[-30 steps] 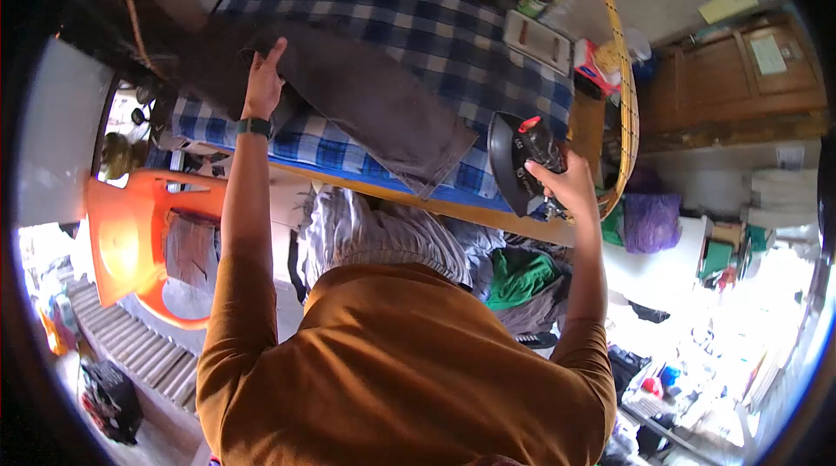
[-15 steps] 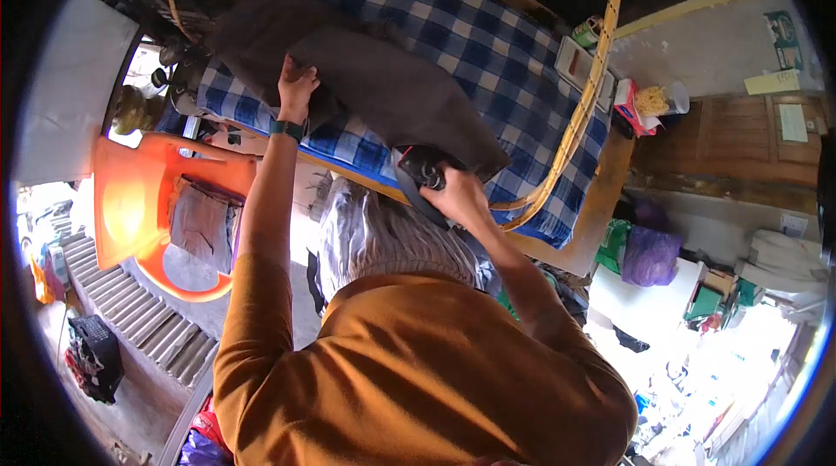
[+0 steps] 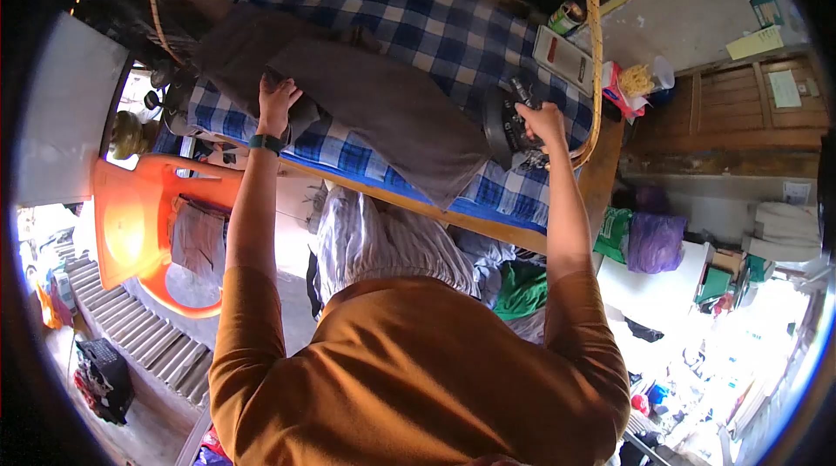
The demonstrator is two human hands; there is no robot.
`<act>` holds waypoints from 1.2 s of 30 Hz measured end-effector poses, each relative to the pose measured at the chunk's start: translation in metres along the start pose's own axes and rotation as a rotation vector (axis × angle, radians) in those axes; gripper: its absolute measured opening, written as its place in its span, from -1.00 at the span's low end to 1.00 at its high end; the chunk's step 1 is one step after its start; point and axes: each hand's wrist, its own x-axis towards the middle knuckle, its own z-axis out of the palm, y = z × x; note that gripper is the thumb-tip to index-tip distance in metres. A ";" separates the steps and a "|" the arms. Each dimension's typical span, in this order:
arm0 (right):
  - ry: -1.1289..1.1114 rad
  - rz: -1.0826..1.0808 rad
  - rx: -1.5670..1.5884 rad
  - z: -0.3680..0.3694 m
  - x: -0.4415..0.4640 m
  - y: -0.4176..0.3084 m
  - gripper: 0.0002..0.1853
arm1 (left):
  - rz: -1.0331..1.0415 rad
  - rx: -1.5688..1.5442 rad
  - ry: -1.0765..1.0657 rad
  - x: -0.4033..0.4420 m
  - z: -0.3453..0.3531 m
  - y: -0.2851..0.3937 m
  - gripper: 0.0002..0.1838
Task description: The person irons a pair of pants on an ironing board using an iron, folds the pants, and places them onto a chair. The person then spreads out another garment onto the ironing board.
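Note:
Dark grey trousers lie stretched across a blue-and-white checked cloth on the table. My left hand is closed on the fabric near its front edge, toward the left; the fingertips are partly hidden. At the other end, my right hand grips the handle of a dark iron. The iron is tilted, with its broad face toward the trousers' right end. Whether it touches the cloth, I cannot tell.
A yellow patterned cord hangs down beside my right hand. A white tray-like object, a can and a red-and-white box stand at the right end. An orange chair holding folded clothes is at left.
My right hand has moved the iron right and away from me, from the trousers' front edge to beyond their right end. The lifted right end now lies flatter. My left hand stays on the fabric.

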 end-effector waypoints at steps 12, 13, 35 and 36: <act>-0.154 0.281 -0.019 0.131 -0.150 -0.030 -0.04 | 0.487 0.350 0.272 0.012 -0.042 -0.005 -0.68; -0.125 0.194 0.183 0.126 -0.144 -0.019 -0.04 | 0.503 0.346 0.287 0.025 -0.050 -0.007 -0.68; 0.055 -0.353 1.374 -0.162 -0.110 -0.217 -0.51 | 0.504 1.273 -0.818 -0.088 0.187 -0.106 -0.33; -0.018 -0.397 1.336 -0.149 -0.111 -0.256 -0.52 | 0.512 1.323 -0.778 -0.093 0.190 -0.109 -0.36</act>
